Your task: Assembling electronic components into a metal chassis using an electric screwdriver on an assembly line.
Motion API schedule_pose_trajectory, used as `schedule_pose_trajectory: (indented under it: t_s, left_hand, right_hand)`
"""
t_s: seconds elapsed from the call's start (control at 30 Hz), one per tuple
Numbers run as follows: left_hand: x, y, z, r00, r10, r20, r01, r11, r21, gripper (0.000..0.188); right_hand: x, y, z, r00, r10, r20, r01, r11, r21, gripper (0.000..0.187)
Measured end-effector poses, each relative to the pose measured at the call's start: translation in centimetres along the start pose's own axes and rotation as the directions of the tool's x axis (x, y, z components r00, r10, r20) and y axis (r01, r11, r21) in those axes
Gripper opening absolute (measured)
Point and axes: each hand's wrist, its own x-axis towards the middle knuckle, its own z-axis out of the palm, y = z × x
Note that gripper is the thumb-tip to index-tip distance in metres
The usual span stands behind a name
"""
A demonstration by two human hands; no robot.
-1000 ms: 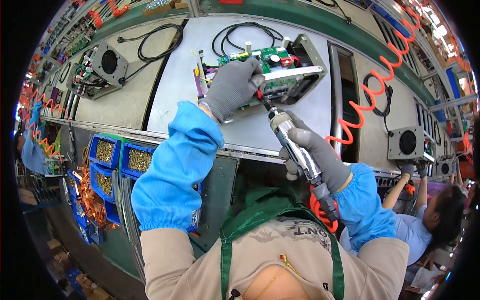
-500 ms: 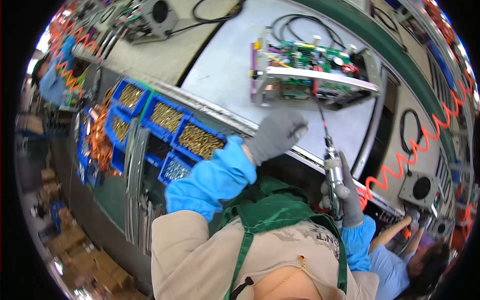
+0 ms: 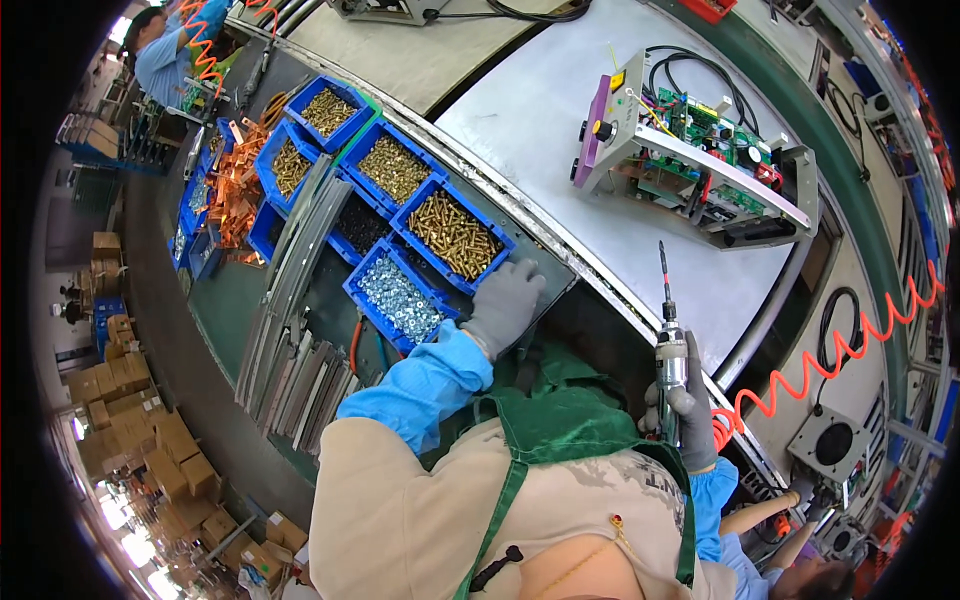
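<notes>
My left hand (image 3: pixel 503 308), in a grey glove, rests at the near corner of a blue bin of brass-coloured screws (image 3: pixel 455 235). Its fingers are slightly bent and a little apart, and nothing shows in them. Beside it is a blue bin of silvery washers or nuts (image 3: pixel 398 298). My right hand (image 3: pixel 690 405), gloved too, is wrapped round an air screwdriver (image 3: pixel 671 350), whose bit points away from me over the table edge. Beyond the bit stands an open metal chassis (image 3: pixel 700 165) with a green circuit board (image 3: pixel 712 130) and a purple end panel; the bit does not touch it.
More blue bins with brass-coloured and black small parts stand at left, near copper pieces (image 3: pixel 240 185) and stacked metal strips (image 3: pixel 300 300). A coiled orange air hose (image 3: pixel 830 365) stretches to the right. Co-workers are at far left and lower right. Cardboard boxes (image 3: pixel 130 430) lie at lower left.
My left hand has moved back from near the chassis to the screw bin. The screwdriver's bit has come away from the chassis. My view has shifted toward the left.
</notes>
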Motion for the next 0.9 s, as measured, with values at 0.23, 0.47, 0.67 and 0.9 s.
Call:
schedule_pose_trajectory:
  t_s: [0.23, 0.47, 0.67, 0.9]
  left_hand:
    - [0.0, -7.3, -6.4, 0.953, -0.163, -0.254, 0.221, 0.95, 0.22, 0.039]
    - [4.1, -10.4, -5.5, 0.978, -0.203, 0.047, 0.195, 0.972, 0.134, 0.024]
    - [2.9, -11.9, -5.4, 0.977, -0.203, 0.059, 0.183, 0.953, 0.243, 0.02]
    - [3.9, -8.8, -7.7, 0.888, -0.417, -0.193, 0.454, 0.859, 0.238, 0.028]
  right_hand:
    - [2.7, 1.3, -1.9, 0.978, -0.015, 0.209, 0.04, 0.993, -0.113, 0.084]
    - [0.0, 1.4, -3.3, 0.981, -0.102, 0.166, 0.109, 0.993, -0.034, 0.098]
    - [-2.1, 2.7, -5.1, 0.99, -0.112, 0.09, 0.111, 0.994, 0.014, 0.1]
    - [-2.3, 4.0, -6.6, 0.985, -0.174, 0.008, 0.173, 0.984, 0.039, 0.098]
